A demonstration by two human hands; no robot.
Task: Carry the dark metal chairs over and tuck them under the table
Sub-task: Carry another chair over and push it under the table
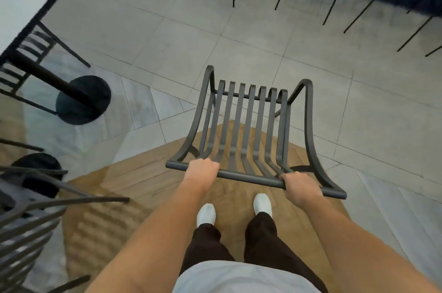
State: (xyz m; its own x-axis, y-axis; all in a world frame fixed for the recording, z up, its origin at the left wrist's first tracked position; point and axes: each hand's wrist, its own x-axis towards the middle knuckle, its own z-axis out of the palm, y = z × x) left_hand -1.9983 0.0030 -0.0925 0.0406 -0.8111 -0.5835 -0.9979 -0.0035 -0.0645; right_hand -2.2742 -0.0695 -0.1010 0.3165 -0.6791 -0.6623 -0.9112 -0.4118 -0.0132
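Note:
A dark metal slatted chair (248, 123) is right in front of me, seen from above and behind, its seat pointing away. My left hand (203, 172) grips the left part of its top back rail. My right hand (300, 188) grips the right part of the same rail. A white-topped table (21, 3) with a black edge stands at the upper left on a black post with a round base (83, 100). Another dark slatted chair (31, 46) sits tucked under that table.
More dark metal chairs (26, 228) are stacked at the lower left beside a second round base (35, 163). Thin black furniture legs (334, 3) line the top right in front of a dark blue wall. My feet stand on wood flooring that meets grey tiles.

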